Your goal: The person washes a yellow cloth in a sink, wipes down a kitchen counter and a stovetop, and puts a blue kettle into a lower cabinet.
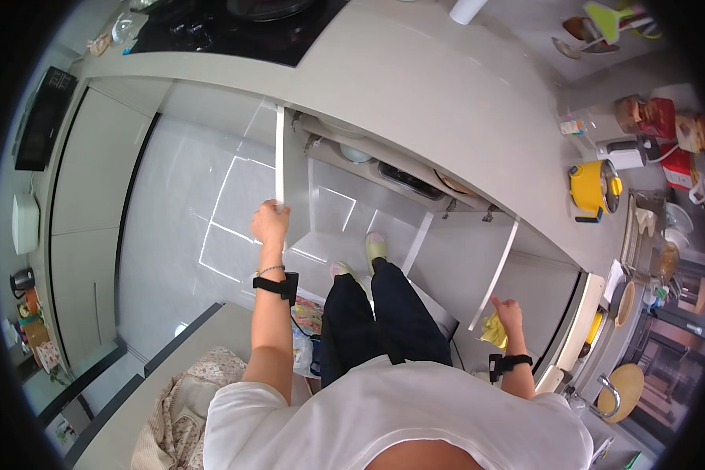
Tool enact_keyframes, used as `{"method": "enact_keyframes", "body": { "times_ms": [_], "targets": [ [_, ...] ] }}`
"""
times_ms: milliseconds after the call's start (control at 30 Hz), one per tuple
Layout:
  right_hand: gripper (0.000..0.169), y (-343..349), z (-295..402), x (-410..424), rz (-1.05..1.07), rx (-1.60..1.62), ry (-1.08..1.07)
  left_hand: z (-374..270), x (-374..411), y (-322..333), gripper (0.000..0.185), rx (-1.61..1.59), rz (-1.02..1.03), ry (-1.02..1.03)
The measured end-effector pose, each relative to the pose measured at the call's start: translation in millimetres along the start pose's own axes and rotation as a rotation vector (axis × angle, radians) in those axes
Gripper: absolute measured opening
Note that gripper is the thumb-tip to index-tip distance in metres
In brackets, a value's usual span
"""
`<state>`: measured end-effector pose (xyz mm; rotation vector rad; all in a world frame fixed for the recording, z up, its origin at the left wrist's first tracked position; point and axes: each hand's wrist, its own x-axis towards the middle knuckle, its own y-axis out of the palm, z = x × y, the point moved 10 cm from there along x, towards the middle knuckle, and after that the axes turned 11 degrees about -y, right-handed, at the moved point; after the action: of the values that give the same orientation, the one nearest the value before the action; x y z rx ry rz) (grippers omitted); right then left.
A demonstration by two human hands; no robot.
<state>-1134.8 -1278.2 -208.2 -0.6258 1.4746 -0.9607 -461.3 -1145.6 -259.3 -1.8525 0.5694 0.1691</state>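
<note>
Two cabinet doors below the counter stand swung out. My left hand (pixel 271 223) grips the outer edge of the left cabinet door (pixel 280 153). My right hand (pixel 507 314) is at the outer end of the right cabinet door (pixel 496 270) and holds a yellow cloth (pixel 494 332), which hangs beneath it. Between the doors the shelves show a light bowl (pixel 355 154), a black rectangular tray or pan (pixel 411 180) and the rim of a round item (pixel 453 182). My right fingertips touch or nearly touch the door; which, I cannot tell.
Above the cabinet runs the countertop (pixel 423 88), with a black cooktop (pixel 211 35) at its left and a yellow electric cooker (pixel 593 187) at its right. A faucet (pixel 610 393) is at the lower right. Behind my left arm, a patterned cloth (pixel 182 405) lies on another counter.
</note>
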Motion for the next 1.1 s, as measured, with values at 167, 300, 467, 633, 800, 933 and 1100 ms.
{"method": "enact_keyframes", "body": {
  "times_ms": [167,300,467,633,800,933,1100],
  "targets": [
    [0.057,131.2,-68.2,11.9,0.198,0.655,0.111,-39.6,-31.5,94.0,0.036,-0.566,0.581,-0.141],
    [0.047,74.2,38.3,-29.4,0.360,0.728,0.097,-98.4,-69.1,153.5,0.062,-0.997,1.055,-0.203],
    [0.034,97.6,104.8,-14.6,0.388,0.882,0.045,-166.6,-69.0,168.7,0.060,-0.827,1.066,-0.098],
    [0.020,164.9,206.4,46.7,0.673,1.693,0.092,-161.2,-80.2,176.5,0.068,-0.759,1.121,-0.040],
    [0.030,98.6,344.7,21.7,0.639,1.933,0.004,-120.9,-130.7,114.7,0.067,-0.697,1.153,-0.194],
    [0.039,26.1,414.8,-29.4,0.353,1.682,-0.507,-121.1,-135.4,86.5,0.042,-1.035,1.046,-0.059],
    [0.043,-24.9,475.7,-79.9,0.041,1.068,-1.302,-145.4,-105.4,2.4,0.016,-1.146,0.624,0.066]
  ]
}}
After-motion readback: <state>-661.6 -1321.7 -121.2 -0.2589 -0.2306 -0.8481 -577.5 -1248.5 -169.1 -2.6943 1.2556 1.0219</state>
